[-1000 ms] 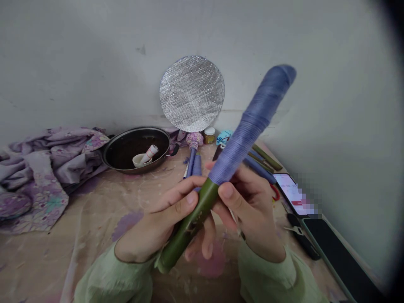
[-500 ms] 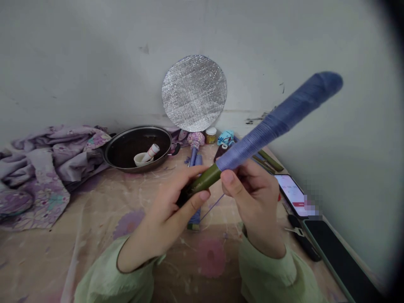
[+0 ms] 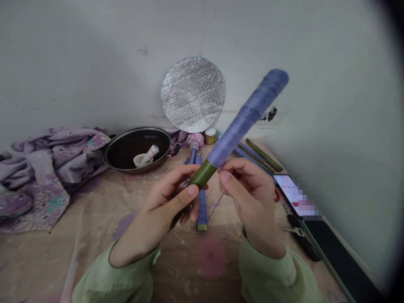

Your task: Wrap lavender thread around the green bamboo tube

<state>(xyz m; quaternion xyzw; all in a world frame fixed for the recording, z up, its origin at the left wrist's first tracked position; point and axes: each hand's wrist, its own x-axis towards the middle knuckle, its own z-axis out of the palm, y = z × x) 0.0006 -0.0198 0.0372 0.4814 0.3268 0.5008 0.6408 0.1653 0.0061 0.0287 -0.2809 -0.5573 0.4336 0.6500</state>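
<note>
A green stick, its upper length wrapped in blue-purple thread, slants up to the right in the air. My left hand is closed round its bare green lower part. Close under the lower edge of the wrapping, my right hand pinches thumb against fingers on the thread. A thin strand runs down from there toward a blue thread-wound piece on the table, partly hidden behind my left hand.
A dark pan holding a white cup stands at the back left beside floral cloth. A round silver disc rises behind. Green sticks, a lit phone and keys lie right.
The wrapped stick has turned steeper, its top end swinging left. My left hand has shifted slightly and its fingers show below the stick. My right hand stays by the wrapping's edge.
</note>
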